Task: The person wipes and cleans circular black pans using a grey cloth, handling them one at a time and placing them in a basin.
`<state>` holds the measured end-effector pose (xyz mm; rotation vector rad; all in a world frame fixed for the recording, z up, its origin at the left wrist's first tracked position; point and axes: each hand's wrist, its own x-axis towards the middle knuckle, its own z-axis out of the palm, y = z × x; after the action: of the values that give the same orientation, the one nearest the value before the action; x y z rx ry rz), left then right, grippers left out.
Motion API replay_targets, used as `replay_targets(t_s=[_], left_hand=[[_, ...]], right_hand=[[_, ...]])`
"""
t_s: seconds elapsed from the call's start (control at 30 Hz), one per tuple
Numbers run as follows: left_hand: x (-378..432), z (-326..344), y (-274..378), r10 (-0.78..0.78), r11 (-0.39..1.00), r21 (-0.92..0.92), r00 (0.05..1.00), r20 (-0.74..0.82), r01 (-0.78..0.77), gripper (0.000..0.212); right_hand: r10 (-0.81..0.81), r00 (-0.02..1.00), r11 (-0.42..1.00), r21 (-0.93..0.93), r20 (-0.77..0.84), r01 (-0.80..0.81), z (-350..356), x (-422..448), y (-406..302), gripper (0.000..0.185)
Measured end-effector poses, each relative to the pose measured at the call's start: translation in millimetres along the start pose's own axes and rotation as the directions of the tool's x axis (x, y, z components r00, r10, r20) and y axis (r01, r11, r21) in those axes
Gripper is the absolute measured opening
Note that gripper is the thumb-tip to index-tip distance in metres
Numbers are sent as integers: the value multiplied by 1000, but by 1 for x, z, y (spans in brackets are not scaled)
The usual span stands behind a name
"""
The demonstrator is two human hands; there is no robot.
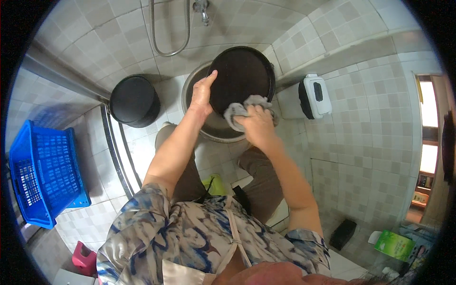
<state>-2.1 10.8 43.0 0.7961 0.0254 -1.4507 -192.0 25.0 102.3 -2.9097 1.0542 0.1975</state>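
My left hand grips the left edge of a round black tray or lid, its thumb lying on the dark face. In my right hand is a bunched grey-and-white cloth, pressed against the lower right edge of that black piece. The round piece is held tilted over a wide metal basin on the tiled floor, covering much of it. What the basin holds under the black piece is hidden.
A black cylindrical container stands on the floor to the left. A shower hose and a tap are on the wall ahead. On the right wall is a white-and-black box. A blue plastic basket stands far left.
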Motion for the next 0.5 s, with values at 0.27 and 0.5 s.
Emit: replay_targets(t_s=[0.27, 0.5], left_hand=[[-5, 3, 2, -27, 982, 187, 1000, -9, 29, 16], [-3, -2, -22, 6, 917, 394, 991, 137, -60, 9]], right_hand=[[442, 896, 896, 25, 31, -443, -50, -20, 89, 42], [156, 912, 982, 155, -378, -104, -101, 8, 52, 60]])
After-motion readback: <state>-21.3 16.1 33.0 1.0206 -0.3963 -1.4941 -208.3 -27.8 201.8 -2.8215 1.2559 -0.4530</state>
